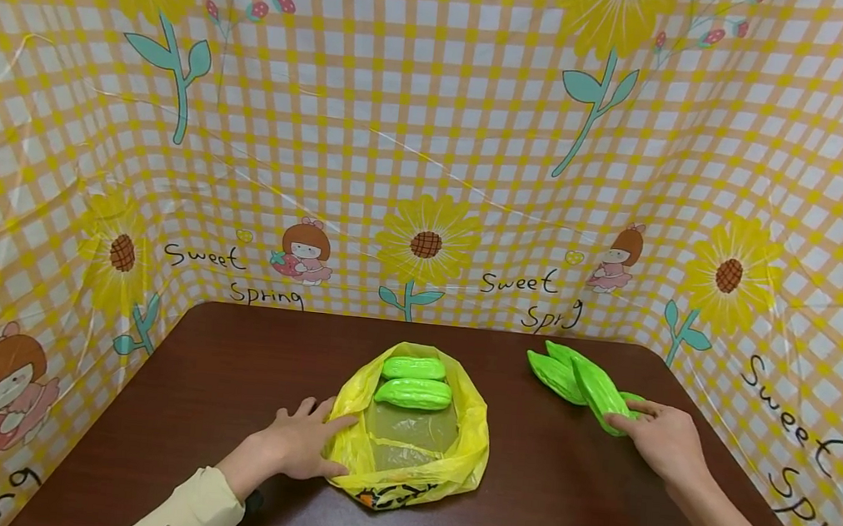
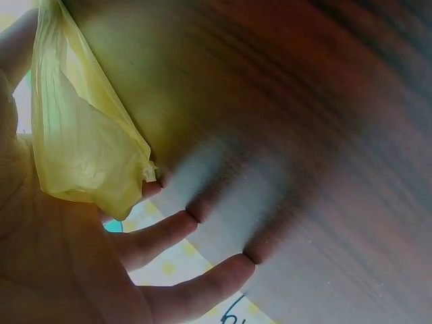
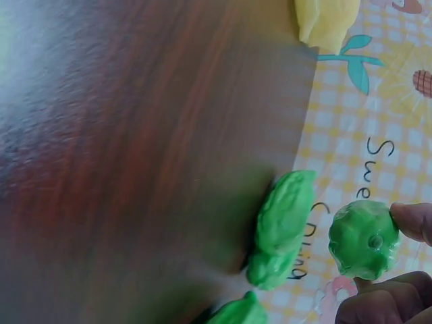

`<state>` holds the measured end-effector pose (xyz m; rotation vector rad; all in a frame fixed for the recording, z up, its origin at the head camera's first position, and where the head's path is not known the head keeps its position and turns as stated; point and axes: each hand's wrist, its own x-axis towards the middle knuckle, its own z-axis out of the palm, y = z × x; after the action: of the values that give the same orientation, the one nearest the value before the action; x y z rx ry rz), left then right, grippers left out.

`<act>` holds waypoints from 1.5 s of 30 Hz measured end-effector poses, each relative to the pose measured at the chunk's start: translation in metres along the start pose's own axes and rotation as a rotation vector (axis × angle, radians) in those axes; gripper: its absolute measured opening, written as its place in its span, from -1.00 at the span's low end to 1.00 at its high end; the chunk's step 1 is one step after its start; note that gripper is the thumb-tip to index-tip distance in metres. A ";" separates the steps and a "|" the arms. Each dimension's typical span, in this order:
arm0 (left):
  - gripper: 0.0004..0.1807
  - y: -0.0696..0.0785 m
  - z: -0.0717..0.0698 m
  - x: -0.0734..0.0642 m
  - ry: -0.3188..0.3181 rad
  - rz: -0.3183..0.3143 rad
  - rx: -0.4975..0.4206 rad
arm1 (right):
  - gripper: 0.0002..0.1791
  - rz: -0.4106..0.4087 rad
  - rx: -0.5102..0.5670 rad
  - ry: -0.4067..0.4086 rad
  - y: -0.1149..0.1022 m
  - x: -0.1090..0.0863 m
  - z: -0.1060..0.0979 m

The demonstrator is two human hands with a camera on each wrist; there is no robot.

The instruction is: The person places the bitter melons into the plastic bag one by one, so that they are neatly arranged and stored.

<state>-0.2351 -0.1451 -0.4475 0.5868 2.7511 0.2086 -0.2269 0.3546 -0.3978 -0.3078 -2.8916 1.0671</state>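
Behind and along both sides of the worktop point(image 1: 544, 491), one patterned cloth point(image 1: 358, 124): white with yellow and orange check, sunflowers, cartoon figures, "Sweet Spring" lettering. Worktop itself dark reddish brown, with a slight sheen.

At near centre of worktop, one yellow plastic bag point(image 1: 474, 439), mouth spread wide and facing up, dark and orange print on near side.

At lower left and lower right, two pale sleeves point(image 1: 193, 502).

At left side of bag, left hand point(image 1: 298, 440): fingers extended and apart from one another, thumb by near rim; in left wrist view, yellow film between thumb and fingers.

To the right, well apart from bag, right hand point(image 1: 665, 441): thumb and fingers clamped on end of one green ribbed gourd point(image 1: 597, 389), far end pointing away to upper left. Contact between gourd and worktop impossible to tell.

Inside bag, towards far side: two bagged gourds point(image 1: 412, 393), side by side, lying crosswise.

On worktop, just beyond the clamped piece: further loose gourds point(image 1: 554, 377), partly overlapped in view, exact count unclear.
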 end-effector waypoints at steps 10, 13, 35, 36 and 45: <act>-0.16 -0.006 0.006 0.006 0.018 0.015 0.000 | -0.17 -0.095 0.007 -0.046 -0.027 -0.001 0.005; -0.15 -0.004 0.004 0.005 0.018 0.011 0.001 | -0.20 -0.125 0.001 -0.060 -0.035 -0.001 0.009; -0.15 0.002 -0.002 0.002 0.006 -0.005 0.007 | -0.36 -0.308 0.077 -0.235 -0.086 0.016 0.032; -0.15 0.002 -0.002 0.001 0.007 -0.006 0.008 | -0.36 -0.312 0.083 -0.248 -0.088 0.017 0.033; -0.16 0.001 -0.002 0.000 0.000 -0.011 -0.003 | -0.39 -0.340 0.090 -0.338 -0.103 0.024 0.045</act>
<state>-0.2358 -0.1443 -0.4455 0.5711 2.7530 0.2104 -0.2726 0.2543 -0.3658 0.3933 -3.0011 1.2811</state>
